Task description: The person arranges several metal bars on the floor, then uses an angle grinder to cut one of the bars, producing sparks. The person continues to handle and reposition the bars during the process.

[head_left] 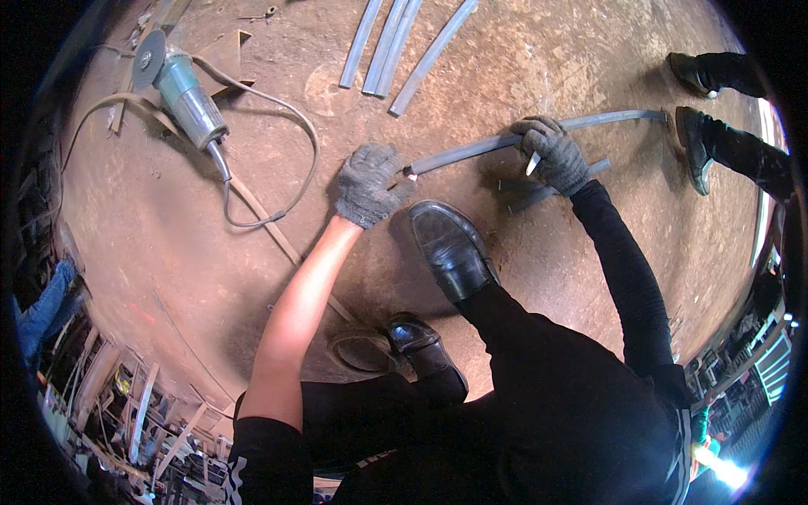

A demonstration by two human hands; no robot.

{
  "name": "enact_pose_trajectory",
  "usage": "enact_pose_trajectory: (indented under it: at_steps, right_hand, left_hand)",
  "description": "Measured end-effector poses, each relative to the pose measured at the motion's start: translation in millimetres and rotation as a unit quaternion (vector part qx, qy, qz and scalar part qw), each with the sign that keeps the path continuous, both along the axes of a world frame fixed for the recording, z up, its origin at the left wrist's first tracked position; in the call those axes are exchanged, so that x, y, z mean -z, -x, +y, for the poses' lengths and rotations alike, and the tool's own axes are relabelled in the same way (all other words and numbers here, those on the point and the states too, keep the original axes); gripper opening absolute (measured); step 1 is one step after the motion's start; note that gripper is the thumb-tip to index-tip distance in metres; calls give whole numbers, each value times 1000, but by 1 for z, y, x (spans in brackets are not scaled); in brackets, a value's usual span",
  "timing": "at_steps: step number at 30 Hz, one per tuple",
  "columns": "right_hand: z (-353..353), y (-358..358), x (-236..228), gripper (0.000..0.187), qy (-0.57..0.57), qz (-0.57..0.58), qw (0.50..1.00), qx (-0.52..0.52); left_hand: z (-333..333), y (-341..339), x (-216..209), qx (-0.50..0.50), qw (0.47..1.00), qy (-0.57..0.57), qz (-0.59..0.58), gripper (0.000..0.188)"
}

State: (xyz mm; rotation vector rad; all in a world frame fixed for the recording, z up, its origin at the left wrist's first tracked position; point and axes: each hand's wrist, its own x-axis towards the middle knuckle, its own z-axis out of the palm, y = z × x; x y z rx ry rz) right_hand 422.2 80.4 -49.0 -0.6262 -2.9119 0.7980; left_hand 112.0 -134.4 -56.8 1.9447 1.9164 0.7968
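A long grey square metal tube (467, 154) lies across the ground in front of me and looks bowed in this wide view. At its left end is my left hand (368, 185), in a dark grey knit glove, fingers curled in at the tip. A small pale bit shows there, too small to name. Farther along, my right hand (551, 156), gloved the same, is closed over the tube from above. A short white stick (533, 163), like chalk or a marker, juts from its fingers. Short metal pieces (534, 197) lie beneath my right wrist.
An angle grinder (189, 97) with a looping cord rests at the upper left, beside a brown metal plate (227, 63). Several cut tubes (390, 50) lie at the top. Another person's shoes (693, 151) stand at the right. Scrap (126, 412) is heaped lower left; a bright glare (730, 475) shows lower right.
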Motion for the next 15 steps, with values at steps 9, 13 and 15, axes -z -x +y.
enact_pose_trajectory:
  at_steps: [9, 13, 15]
  right_hand:
    - [0, -1, 0, 24, -3, -1, 1000, -1]
    - [0, -1, 1, 25, -5, -2, 1000, -3]
    - [-1, -2, 2, 25, -7, 7, 1000, -1]
  left_hand:
    - [0, -1, -2, 6, 1000, 9, 17, 38]
    - [4, -3, -2, 14, 999, -37, -8, 32]
    - [4, -3, -1, 19, 999, -44, -2, 29]
